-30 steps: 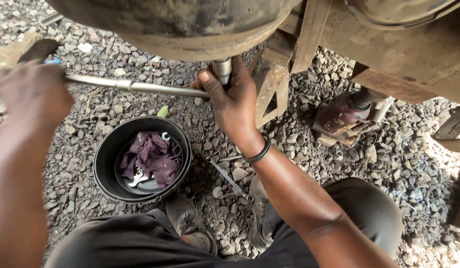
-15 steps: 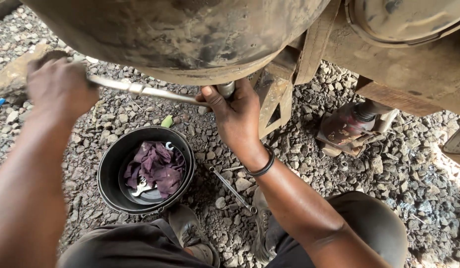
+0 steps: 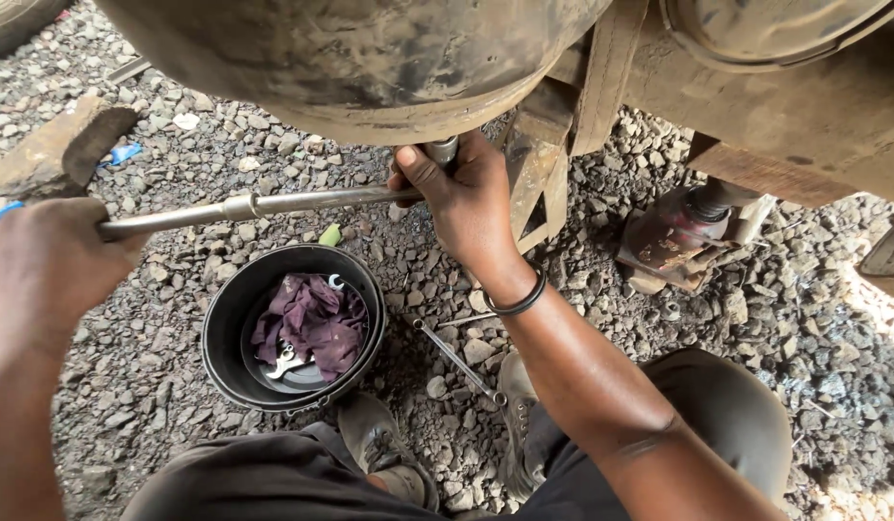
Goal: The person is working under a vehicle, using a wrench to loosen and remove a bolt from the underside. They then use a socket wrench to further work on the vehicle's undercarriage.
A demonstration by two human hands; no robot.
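A long metal bar (image 3: 273,205) runs almost level across the scene, from the left edge toward the middle, just under the curved, rusty drum (image 3: 370,58) of a vehicle. Its far end meets a socket (image 3: 441,152) that points up into the underside of the drum.

The right hand (image 3: 466,193) is wrapped around that joint — fingers curled over the socket and the bar's end, thumb lying along the bar. A black band (image 3: 519,301) sits on its wrist. The left hand (image 3: 47,265) is clenched around the near end of the bar at the left side of the view; the bar's tip is hidden inside the fist.

Below the bar, on the gravel (image 3: 775,328), stands a round black bowl (image 3: 225,328). In it lies a crumpled purple rag (image 3: 312,323) with a small spanner (image 3: 285,363) partly under it. A scrap of green (image 3: 330,234) lies on the stones between bowl and bar.

Just right of the bowl a slim wrench (image 3: 457,362) lies flat on the gravel, near the person's shoes (image 3: 379,444) — both knees in dark trousers fill the lower edge.

Farther right, a worn reddish jack (image 3: 683,236) stands under the vehicle's frame, well apart from both hands. At the upper left a rusty block (image 3: 56,145) rests on the stones.
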